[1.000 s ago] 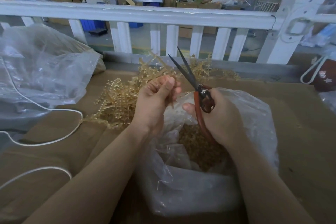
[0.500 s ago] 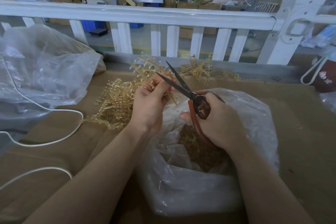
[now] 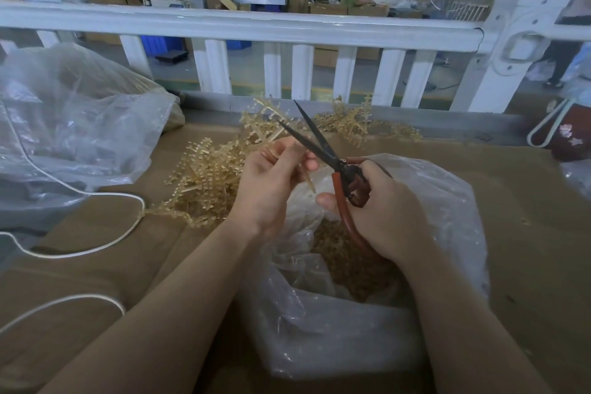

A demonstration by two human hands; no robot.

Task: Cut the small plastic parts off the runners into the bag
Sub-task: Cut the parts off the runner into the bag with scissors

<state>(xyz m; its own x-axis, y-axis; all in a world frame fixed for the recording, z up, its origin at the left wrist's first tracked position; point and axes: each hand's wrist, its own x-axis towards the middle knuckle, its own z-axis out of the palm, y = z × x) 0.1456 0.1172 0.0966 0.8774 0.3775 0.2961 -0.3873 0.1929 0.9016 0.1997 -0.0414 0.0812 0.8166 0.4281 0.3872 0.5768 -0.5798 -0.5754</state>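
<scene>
left hand [image 3: 271,182] pinching runner [image 3: 262,125], right hand [image 3: 380,211] gripping scissors [image 3: 319,144]

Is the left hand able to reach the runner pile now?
Probably not freely: the left hand already pinches a runner. The pile lies just beside it, nothing between.

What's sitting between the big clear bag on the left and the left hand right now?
In the head view, the pile of uncut runners lies between the big clear bag and the left hand, with a white cord near the bag.
</scene>
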